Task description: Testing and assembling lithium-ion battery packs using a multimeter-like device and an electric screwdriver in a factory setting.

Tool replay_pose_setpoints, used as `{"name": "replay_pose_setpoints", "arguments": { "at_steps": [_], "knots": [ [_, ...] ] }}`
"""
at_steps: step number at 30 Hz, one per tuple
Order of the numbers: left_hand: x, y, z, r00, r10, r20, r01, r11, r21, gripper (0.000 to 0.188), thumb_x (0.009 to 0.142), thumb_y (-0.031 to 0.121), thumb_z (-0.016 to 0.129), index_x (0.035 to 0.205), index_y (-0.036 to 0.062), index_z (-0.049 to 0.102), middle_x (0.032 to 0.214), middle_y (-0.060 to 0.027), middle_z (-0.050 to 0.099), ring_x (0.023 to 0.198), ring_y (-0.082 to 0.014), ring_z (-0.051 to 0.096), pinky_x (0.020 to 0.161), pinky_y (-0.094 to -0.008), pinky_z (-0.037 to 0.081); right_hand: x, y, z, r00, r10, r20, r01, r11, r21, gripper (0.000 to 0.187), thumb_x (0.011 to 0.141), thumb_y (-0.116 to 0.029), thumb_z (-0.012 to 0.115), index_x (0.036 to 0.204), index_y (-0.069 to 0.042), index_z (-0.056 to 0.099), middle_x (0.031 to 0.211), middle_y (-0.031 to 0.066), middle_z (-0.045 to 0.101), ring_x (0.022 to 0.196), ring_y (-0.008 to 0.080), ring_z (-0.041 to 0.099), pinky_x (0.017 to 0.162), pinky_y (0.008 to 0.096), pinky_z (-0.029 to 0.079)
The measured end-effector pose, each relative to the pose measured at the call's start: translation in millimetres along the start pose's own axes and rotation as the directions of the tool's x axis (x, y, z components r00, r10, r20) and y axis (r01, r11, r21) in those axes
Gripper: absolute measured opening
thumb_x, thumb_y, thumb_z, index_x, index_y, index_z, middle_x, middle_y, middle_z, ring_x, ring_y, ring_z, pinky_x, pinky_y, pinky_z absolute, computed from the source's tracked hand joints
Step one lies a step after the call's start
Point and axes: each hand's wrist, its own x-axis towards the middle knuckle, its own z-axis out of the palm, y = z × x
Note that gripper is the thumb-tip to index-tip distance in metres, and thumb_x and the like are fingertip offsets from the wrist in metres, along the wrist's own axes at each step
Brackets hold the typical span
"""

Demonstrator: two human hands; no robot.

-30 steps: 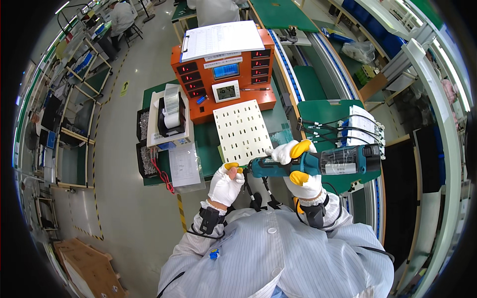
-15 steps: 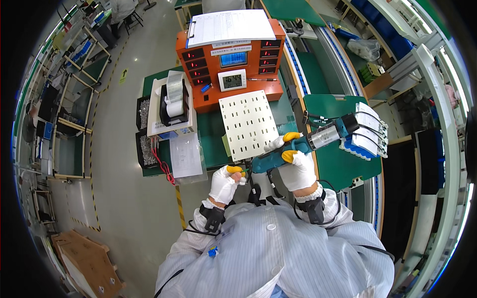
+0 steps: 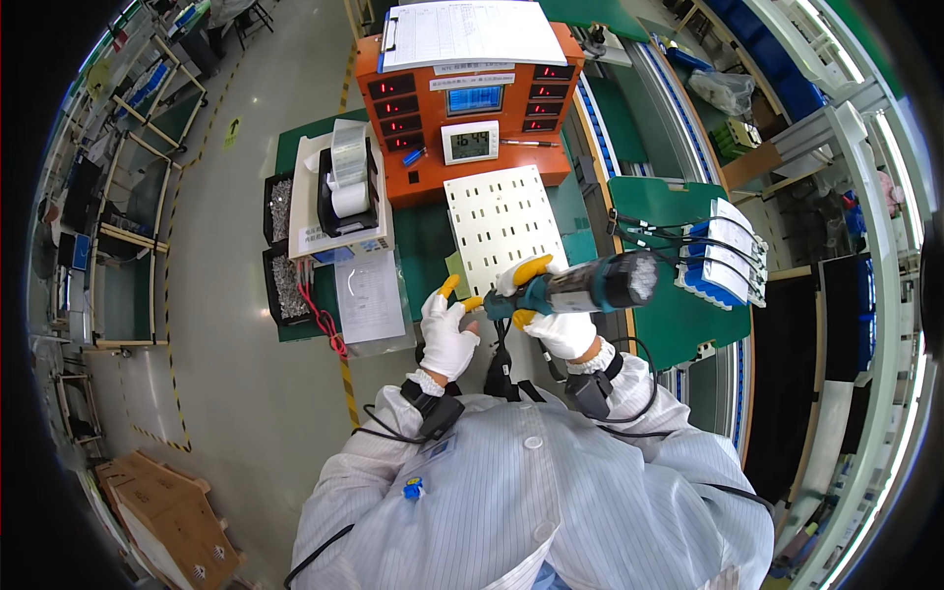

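The green tabletop [image 3: 433,258] carries most of what matters here. At its far edge stands an orange console [image 3: 462,98] with red number displays and a small blue screen, and a clipboard of paper [image 3: 472,31] lies on its top. Left of it sits a white label printer [image 3: 339,192] with a roll of paper, beside black bins of small metal parts [image 3: 285,285]. A white perforated plate [image 3: 503,224] lies flat in the middle of the tabletop, just ahead of the hands. To the right, a second green board holds a blue pack with black cables [image 3: 723,258].

The right hand [image 3: 556,320], in a white glove with yellow fingertips, is wrapped around the grip of a teal electric screwdriver [image 3: 580,285], which lies nearly level with its tip toward the left hand. The left hand [image 3: 447,329], gloved the same way, has its fingers loosely spread, fingertips close to the driver's tip; whether it pinches a screw there is too small to tell.

To do this well, I judge that the left fingers should steady the bit end lightly, keeping clear of the turning tip. The driver should be brought upright and square over a plate hole before any trigger pull, with the plate lying flat.
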Motion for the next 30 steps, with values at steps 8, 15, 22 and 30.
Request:
{"name": "replay_pose_setpoints", "arguments": {
  "at_steps": [8,15,22,30],
  "knots": [
    [8,-19,-33,0.999,0.001,-0.049,-0.006,0.995,-0.1,0.053,0.066,0.002,0.072,0.118,0.0076,0.064,0.136,-0.0174,0.051,0.121,-0.038,0.048,0.105,-0.0442,0.039,-21,51,10,0.978,0.183,0.104,-0.162,0.97,-0.181,0.047,0.086,-0.026,0.073,0.127,-0.012,0.055,0.122,0.0067,0.057,0.114,0.0233,0.053,0.102,0.0391,0.041],
    [41,-173,-154,0.853,-0.139,-0.503,0.271,0.941,0.201,0.03,0.069,-0.003,0.06,0.098,0.0,0.06,0.094,-0.0164,0.055,0.084,-0.0342,0.06,0.074,-0.0407,0.051,5,-5,37,0.973,0.232,0.023,-0.225,0.961,-0.158,0.027,0.084,-0.007,0.066,0.11,-0.006,0.056,0.104,0.0049,0.059,0.096,0.019,0.057,0.09,0.0335,0.047],
    [44,-274,-197,0.901,-0.429,-0.068,0.395,0.744,0.539,0.031,0.081,0.009,0.058,0.111,0.0072,0.068,0.106,-0.0204,0.066,0.1,-0.0387,0.064,0.087,-0.0452,0.052,17,-8,57,0.984,0.158,-0.084,-0.167,0.98,-0.112,0.028,0.078,-0.01,0.071,0.1,-0.008,0.053,0.098,0.0043,0.056,0.093,0.0185,0.055,0.091,0.0368,0.045],
    [48,-287,-200,0.887,-0.447,-0.119,0.448,0.768,0.457,0.026,0.08,0.016,0.062,0.103,0.0134,0.074,0.102,-0.0162,0.07,0.095,-0.0363,0.067,0.085,-0.045,0.054,21,-9,78,0.973,0.153,-0.171,-0.169,0.982,-0.081,0.031,0.078,-0.014,0.075,0.1,-0.007,0.055,0.097,0.0051,0.058,0.094,0.0187,0.057,0.091,0.0373,0.046]
  ]
}}
